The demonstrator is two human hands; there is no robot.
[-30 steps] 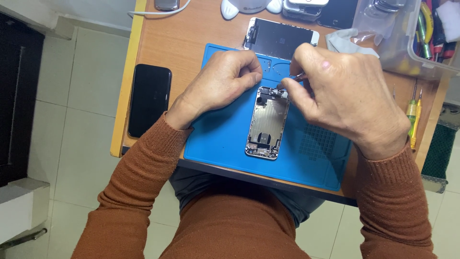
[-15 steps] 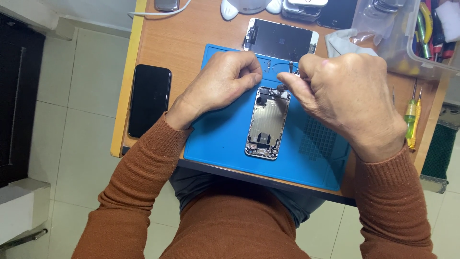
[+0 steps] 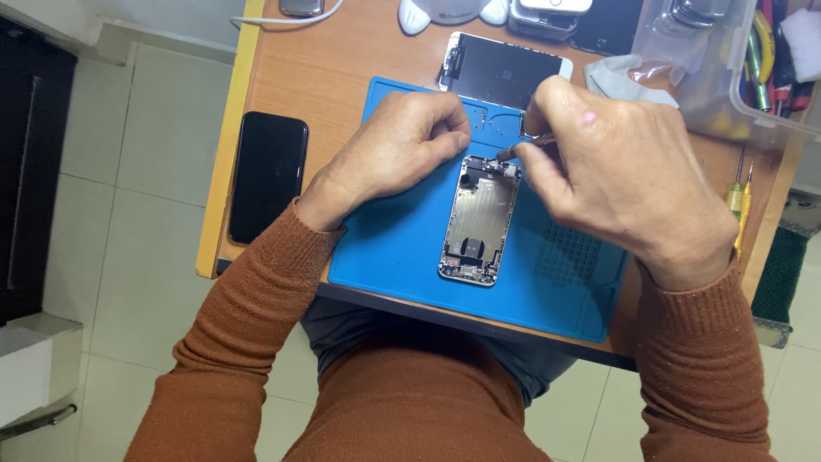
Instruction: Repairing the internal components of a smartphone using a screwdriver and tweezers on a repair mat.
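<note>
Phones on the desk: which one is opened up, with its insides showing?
The silver phone shell on the blue mat, between both hands. The black phone on the left lies closed, off the mat.

Rust-brown ribbed sweater sleeves [image 3: 256, 299], bare hands [image 3: 393, 154]

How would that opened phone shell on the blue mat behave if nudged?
The opened phone shell lies flat on the blue mat, so it would probably slide rather than tip. It looks thin and hollowed, likely light. Exposed parts near its top, where the right hand works a tool, seem fragile.
</note>
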